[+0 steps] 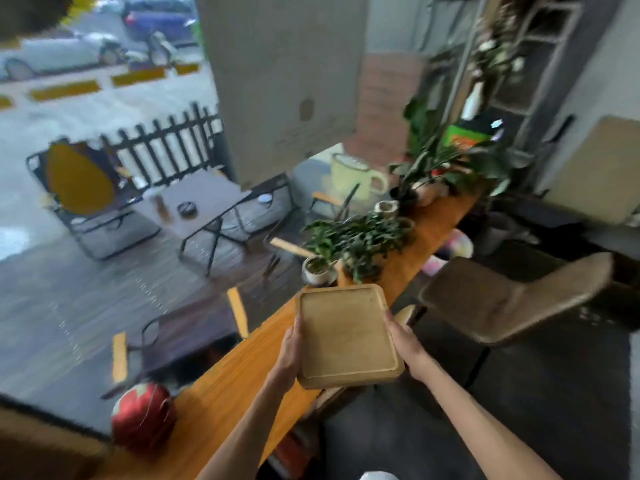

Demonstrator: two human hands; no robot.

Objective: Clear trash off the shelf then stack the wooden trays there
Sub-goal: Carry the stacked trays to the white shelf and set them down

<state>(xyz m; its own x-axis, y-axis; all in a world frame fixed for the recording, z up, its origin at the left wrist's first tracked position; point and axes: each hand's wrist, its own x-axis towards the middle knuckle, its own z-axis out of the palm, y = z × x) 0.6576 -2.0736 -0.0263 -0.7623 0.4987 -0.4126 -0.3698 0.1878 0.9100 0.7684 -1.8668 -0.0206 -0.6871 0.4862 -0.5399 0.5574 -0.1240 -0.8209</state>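
A light wooden tray (346,336) with rounded corners and a raised rim is held in the air above a long orange wooden shelf (228,386) that runs along the window. My left hand (291,351) grips the tray's left edge. Along the right edge, my right hand (405,344) holds it too. The tray's inside is bare. Whether more trays lie under it is hidden.
Potted plants (356,240) and small pots (317,270) crowd the shelf beyond the tray. A red round object (143,415) sits on the shelf's near end. A brown chair (512,299) stands to the right. Outside the glass are a black table and folding chairs.
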